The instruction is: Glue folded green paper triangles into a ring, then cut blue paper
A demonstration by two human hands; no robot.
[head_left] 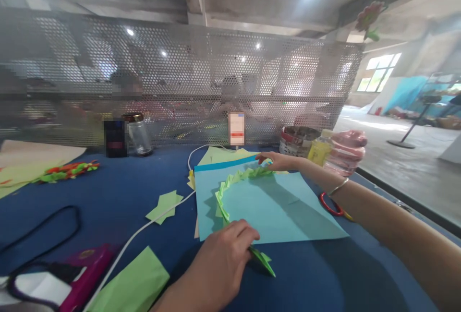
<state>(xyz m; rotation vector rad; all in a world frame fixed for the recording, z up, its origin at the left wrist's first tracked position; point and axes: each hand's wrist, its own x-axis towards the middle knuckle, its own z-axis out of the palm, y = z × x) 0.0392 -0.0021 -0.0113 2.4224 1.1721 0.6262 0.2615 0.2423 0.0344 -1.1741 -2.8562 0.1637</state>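
White cable is meeting blue sheet; left hand and right hand are pinching folded green strip.

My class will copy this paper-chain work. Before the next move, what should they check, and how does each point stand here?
1. Left hand gripping the near part of the green paper chain: ok.
2. Right hand at the chain's far end: ok.
3. Right hand's grip firm: cannot tell, the fingertips are partly hidden.
4. White cable away from the blue sheet: not ok, it runs up to the sheet's left edge.
5. Red ring handle well away from the right forearm: not ok, it lies close beside it.
6. Every fold tight: cannot tell, too small.
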